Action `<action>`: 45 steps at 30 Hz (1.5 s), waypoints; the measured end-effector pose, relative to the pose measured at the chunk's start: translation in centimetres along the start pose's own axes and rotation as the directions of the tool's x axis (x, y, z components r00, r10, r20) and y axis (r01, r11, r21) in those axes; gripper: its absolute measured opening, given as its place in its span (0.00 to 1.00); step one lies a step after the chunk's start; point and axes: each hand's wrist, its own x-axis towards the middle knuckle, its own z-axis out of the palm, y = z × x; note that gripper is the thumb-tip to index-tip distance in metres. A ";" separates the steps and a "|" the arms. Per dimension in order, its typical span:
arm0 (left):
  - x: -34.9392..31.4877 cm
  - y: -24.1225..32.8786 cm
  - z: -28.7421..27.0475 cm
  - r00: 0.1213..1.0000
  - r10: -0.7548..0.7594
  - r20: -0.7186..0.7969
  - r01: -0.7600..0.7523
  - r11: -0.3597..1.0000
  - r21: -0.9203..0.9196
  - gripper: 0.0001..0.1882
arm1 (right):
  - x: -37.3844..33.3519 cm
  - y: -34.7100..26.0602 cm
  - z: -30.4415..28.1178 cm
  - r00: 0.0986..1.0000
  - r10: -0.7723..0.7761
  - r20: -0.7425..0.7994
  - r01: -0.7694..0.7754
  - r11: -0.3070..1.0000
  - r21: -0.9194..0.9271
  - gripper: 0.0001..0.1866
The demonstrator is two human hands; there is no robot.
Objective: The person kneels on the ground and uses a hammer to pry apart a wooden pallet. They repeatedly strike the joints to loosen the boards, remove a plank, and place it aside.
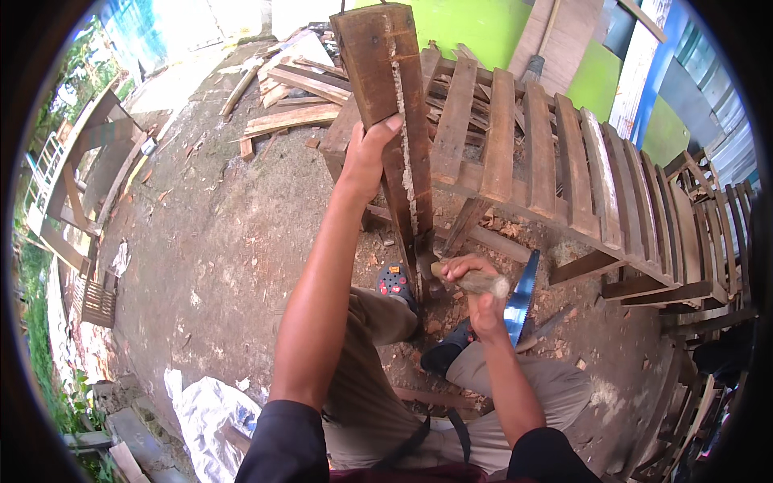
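A long brown wooden beam (372, 68) stands tilted in front of me, with a pale, rough strip running down its length and nails sticking out of its top end. My left hand (370, 154) is wrapped round its side, thumb across the face. Lower down, my right hand (477, 294) grips the thick wooden handle of a hammer (475, 280). The dark hammer head is close against the beam's lower part; whether it touches I cannot tell. Beside my right hand, a hand saw (523, 294) with a blue blade is partly hidden by my wrist.
A slatted wooden bench (539, 149) stretches away to the right, next to the beam. Loose boards (298, 109) are heaped at the far left. A white sheet (213, 423) lies near my left side, and a wooden frame (88, 169) stands at the left edge. Wood chips dot the ground.
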 end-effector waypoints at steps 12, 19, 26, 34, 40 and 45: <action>0.2 4.8 2.5 0.808 0.281 -0.518 -0.058 0.913 0.405 0.32 | 1.7 -3.0 3.6 0.985 0.132 0.115 -0.127 0.991 -0.047 0.22; 1.0 0.8 -1.3 0.737 0.321 -0.595 0.030 0.864 0.503 0.30 | -2.4 -0.5 4.1 0.980 -0.102 0.170 0.157 0.923 -0.350 0.14; 0.9 -0.2 -3.0 0.703 0.327 -0.631 0.044 0.867 0.497 0.30 | -7.0 2.1 1.1 0.963 -0.191 0.188 0.237 0.935 -0.263 0.12; 1.4 -0.5 -4.4 0.629 0.366 -0.686 0.049 0.862 0.505 0.30 | -12.8 4.2 -4.1 0.911 0.308 -0.274 -0.338 0.938 -0.071 0.21; 1.5 -0.1 -1.0 0.698 0.344 -0.628 0.000 0.876 0.481 0.29 | -10.2 -0.4 -1.6 0.954 0.235 -0.188 -0.215 0.969 0.119 0.23; -0.6 1.5 2.8 0.772 0.349 -0.531 -0.067 0.876 0.477 0.27 | -6.3 -0.9 -0.3 0.993 0.071 -0.090 -0.077 0.995 -0.060 0.24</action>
